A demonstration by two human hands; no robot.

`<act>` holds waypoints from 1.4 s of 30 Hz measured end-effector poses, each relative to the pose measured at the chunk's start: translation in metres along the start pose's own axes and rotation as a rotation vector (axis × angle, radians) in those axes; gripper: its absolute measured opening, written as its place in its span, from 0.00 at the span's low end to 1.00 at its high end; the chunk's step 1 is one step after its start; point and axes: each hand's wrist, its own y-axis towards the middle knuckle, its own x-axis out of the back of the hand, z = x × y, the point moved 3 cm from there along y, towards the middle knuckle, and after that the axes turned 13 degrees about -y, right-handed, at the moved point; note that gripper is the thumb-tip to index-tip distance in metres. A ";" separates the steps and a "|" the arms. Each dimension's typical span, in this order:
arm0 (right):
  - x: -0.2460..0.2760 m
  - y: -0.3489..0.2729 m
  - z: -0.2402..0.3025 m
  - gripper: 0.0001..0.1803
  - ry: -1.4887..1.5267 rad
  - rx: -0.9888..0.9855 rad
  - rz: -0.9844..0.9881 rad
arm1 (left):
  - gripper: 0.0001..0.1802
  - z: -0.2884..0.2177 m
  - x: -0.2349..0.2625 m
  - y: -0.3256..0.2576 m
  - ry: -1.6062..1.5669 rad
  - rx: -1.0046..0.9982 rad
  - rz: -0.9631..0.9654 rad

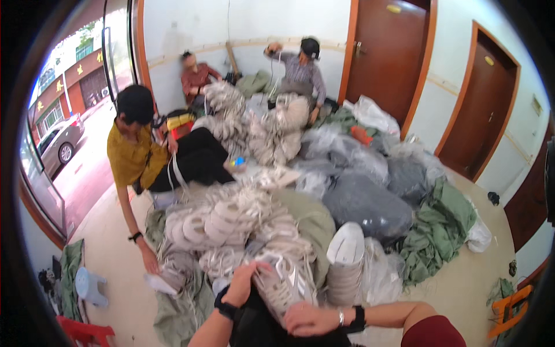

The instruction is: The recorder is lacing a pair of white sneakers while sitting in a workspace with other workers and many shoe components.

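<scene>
A beige-and-white shoe upper (282, 287) lies across my lap, with pale laces on it. My left hand (244, 281) is closed on its far left edge, the thumb side near the opening. At the near end, my right hand (310, 319) grips the upper with bent fingers, some of which are hidden from view. Just beyond is a large heap of similar beige uppers (222, 220), many nested in rows with laces hanging out. Right of my lap stands a stack of nested shoe pieces (345, 283), its top one a pale, sole-shaped surface (346, 244).
A co-worker in a yellow top (136, 156) sits at left, reaching down to shoe pieces. Two more people (202, 78) sit by the back wall. Grey plastic bags (367, 205) and green sacks (439, 222) lie at right. A blue stool (91, 286) stands at left.
</scene>
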 end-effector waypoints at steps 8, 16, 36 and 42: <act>0.050 0.009 -0.045 0.23 -0.436 -0.460 -0.248 | 0.21 -0.078 -0.037 -0.002 1.182 -0.744 0.021; 0.041 0.001 -0.063 0.25 -0.064 -0.492 -0.233 | 0.19 -0.085 -0.028 -0.019 1.381 -0.546 0.103; 0.039 0.040 -0.051 0.06 -0.001 -0.487 -0.128 | 0.23 -0.100 -0.003 -0.014 1.340 -0.390 -0.100; 0.055 0.060 -0.057 0.15 0.062 -0.525 -0.206 | 0.16 -0.120 -0.030 -0.021 1.299 -0.670 0.049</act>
